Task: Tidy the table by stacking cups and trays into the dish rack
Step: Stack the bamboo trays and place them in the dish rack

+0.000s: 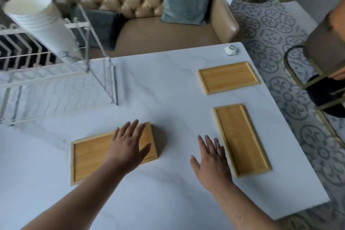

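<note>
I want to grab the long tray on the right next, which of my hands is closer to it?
Right. Your right hand lies open just beside the long tray's left edge; your left hand is farther left, over the near tray.

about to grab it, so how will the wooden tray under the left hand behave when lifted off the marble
The wooden tray looks rigid, so it probably won't flex. It lies flat on the smooth table, so it may slide before lifting. Its thin raised rim gives the left hand little to hook.
</note>
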`<state>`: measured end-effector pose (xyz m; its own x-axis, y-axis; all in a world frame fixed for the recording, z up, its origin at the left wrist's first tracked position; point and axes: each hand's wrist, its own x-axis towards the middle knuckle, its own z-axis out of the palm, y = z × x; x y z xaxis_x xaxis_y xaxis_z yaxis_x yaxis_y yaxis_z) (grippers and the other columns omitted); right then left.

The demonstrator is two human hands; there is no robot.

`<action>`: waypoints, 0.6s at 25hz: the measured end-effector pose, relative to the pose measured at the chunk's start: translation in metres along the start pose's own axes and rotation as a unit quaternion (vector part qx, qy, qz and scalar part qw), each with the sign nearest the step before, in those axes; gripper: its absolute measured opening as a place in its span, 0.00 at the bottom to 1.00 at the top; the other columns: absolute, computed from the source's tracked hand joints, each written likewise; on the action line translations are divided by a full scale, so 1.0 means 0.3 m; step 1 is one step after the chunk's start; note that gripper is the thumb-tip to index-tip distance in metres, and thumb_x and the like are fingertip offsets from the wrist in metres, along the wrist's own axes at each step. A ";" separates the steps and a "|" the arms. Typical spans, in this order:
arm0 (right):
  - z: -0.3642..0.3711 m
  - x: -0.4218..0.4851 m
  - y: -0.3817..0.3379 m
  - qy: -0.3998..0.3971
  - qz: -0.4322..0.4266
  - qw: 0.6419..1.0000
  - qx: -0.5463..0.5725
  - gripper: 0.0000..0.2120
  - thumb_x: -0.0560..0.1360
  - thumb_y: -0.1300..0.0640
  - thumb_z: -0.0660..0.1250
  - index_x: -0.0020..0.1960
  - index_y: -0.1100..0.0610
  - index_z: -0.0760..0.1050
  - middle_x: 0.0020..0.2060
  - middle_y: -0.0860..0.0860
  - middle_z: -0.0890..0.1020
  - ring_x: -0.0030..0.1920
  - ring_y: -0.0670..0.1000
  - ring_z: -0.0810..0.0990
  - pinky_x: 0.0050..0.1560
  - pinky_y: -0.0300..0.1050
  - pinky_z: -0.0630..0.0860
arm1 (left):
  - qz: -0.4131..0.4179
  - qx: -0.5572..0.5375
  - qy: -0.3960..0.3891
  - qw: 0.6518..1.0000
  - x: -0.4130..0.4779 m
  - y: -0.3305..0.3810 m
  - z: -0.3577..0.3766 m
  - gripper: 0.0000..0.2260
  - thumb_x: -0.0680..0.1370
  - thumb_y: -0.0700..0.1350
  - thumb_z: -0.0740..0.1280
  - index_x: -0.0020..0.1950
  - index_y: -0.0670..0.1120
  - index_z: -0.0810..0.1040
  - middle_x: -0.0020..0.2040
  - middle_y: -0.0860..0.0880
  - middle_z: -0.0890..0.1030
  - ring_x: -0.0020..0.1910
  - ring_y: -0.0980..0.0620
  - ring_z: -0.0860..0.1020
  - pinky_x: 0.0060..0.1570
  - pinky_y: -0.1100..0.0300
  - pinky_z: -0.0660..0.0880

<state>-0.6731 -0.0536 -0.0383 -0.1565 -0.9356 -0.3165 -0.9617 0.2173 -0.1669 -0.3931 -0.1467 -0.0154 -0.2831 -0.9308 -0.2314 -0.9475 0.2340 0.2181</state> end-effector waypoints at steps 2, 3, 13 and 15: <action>-0.008 -0.030 0.119 0.004 0.031 0.999 0.008 0.36 0.80 0.38 0.56 0.83 0.49 0.52 0.82 0.54 0.60 0.82 0.61 0.56 0.79 0.60 0.58 | 0.032 0.018 -0.017 0.999 0.067 0.121 0.028 0.35 0.79 0.66 0.59 0.83 0.54 0.60 0.84 0.49 0.60 0.83 0.45 0.57 0.81 0.44 0.54; -0.011 -0.046 0.178 0.003 0.045 0.999 0.012 0.36 0.80 0.38 0.56 0.83 0.49 0.51 0.82 0.54 0.60 0.82 0.61 0.55 0.79 0.60 0.58 | 0.047 0.028 -0.024 0.998 0.101 0.182 0.044 0.35 0.79 0.66 0.58 0.83 0.54 0.59 0.85 0.49 0.59 0.83 0.45 0.56 0.81 0.44 0.53; 0.007 -0.122 0.633 -0.023 0.038 0.998 0.033 0.38 0.80 0.37 0.59 0.84 0.50 0.51 0.83 0.54 0.55 0.82 0.62 0.51 0.79 0.61 0.59 | 0.175 0.087 -0.068 0.978 0.446 0.771 0.213 0.45 0.75 0.74 0.61 0.85 0.54 0.51 0.86 0.47 0.51 0.84 0.43 0.51 0.81 0.42 0.50; 0.000 -0.108 0.689 0.003 0.034 0.999 0.027 0.38 0.80 0.38 0.61 0.84 0.50 0.52 0.83 0.56 0.57 0.82 0.63 0.53 0.78 0.64 0.61 | 0.178 0.093 -0.069 0.977 0.503 0.830 0.230 0.51 0.69 0.77 0.64 0.84 0.56 0.48 0.86 0.46 0.48 0.84 0.41 0.49 0.81 0.40 0.51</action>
<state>-0.8669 0.0217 -0.0626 -0.2223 -0.9198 -0.3234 -0.9353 0.2949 -0.1956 -0.6821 -0.2093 -0.0615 -0.6052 -0.7371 -0.3007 -0.7921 0.5950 0.1359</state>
